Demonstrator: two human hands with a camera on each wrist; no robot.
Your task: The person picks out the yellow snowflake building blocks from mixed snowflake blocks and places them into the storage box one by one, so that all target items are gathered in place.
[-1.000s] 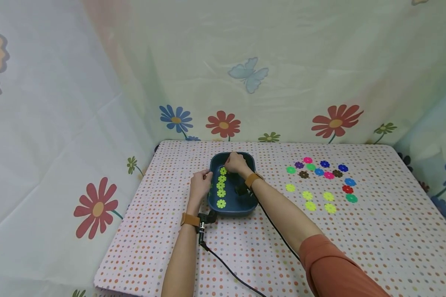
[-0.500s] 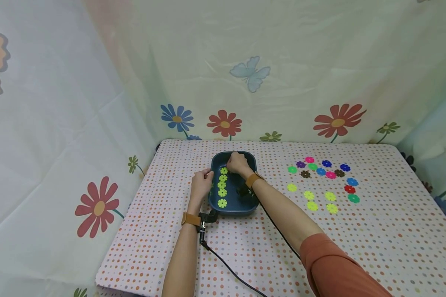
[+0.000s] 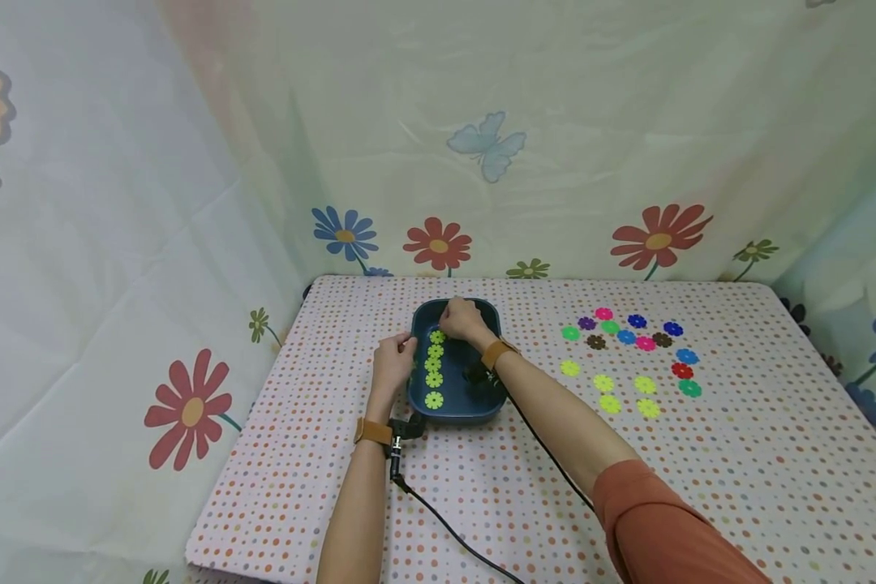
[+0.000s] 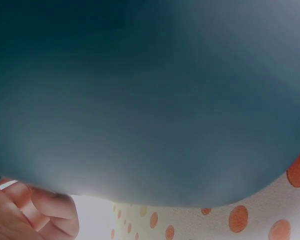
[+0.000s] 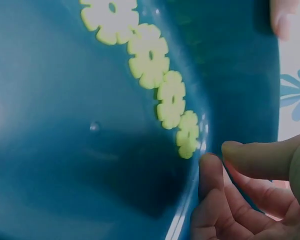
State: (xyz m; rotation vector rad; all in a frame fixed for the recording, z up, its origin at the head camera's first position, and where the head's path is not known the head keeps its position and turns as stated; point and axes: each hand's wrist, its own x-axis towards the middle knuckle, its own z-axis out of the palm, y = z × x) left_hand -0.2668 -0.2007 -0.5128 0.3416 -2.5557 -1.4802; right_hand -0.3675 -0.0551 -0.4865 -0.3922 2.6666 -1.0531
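A dark blue plastic basin [image 3: 458, 418] stands on the table, with a row of several yellow-green flower-shaped plastic discs [image 5: 172, 100] along its left side. My left hand [image 3: 392, 362] grips the basin's left rim; its curled fingers show beneath the basin wall [image 4: 150, 125] in the left wrist view. Inside the basin's far end is my right hand [image 3: 467, 320], thumb and index finger close together. In the right wrist view its index fingertip [image 5: 210, 162] is right at the end disc of the row. I cannot tell whether something is pinched between those fingertips.
To the right on the dotted tablecloth [image 3: 526, 487] lie several loose yellow-green discs [image 3: 609, 404]. Behind them are pink, blue, green, brown, purple and red discs [image 3: 646, 344]. Black cables [image 3: 445, 519] run from both wrist cameras. A flowered curtain [image 3: 555, 162] hangs behind the table.
Both hands stay in place at the basin, and the row of discs looks the same. Only the head view shifts slightly.
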